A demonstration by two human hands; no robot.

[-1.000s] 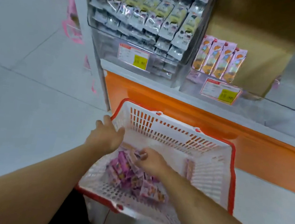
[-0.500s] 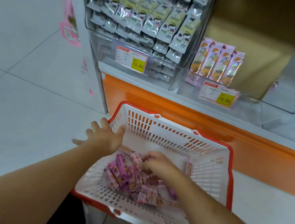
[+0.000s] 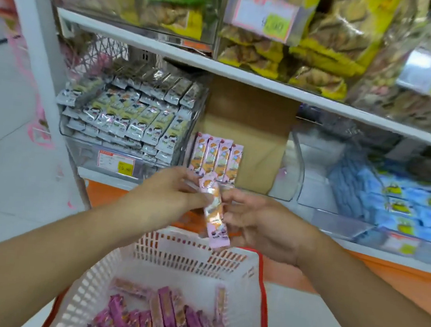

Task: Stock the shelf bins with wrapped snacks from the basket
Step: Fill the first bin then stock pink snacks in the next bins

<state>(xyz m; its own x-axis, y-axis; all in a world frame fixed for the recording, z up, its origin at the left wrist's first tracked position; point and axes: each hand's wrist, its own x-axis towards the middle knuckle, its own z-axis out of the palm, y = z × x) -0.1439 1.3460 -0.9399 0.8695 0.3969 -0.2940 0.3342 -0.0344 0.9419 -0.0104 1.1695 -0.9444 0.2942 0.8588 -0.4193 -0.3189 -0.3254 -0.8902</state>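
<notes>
Your white basket with red rim (image 3: 265, 298) sits nearest you, and a loose heap of purple and pink wrapped snacks (image 3: 161, 318) remains on its floor, so plenty of stock is left. Half a second ago both your hands were down in that heap, right hand digging and left hand spread flat on the basket's near-left wall; now both are up above the basket's far rim. Between them hangs one pink wrapped snack bar (image 3: 214, 211), upright and slightly tilted. Your left hand (image 3: 170, 193) pinches its upper end with thumb and curled fingers; your right hand (image 3: 261, 225) grips its middle from the other side. Judgement: the pick is complete and the bar is being squared up for placing. Just beyond the basket, on the lower shelf, the clear bin (image 3: 293, 169) holds only a short row of matching pink bars (image 3: 216, 159) at its front left, with bare cardboard behind. That looks like the destination. The silver-wrapped snacks (image 3: 131, 118) to its left appear full.
</notes>
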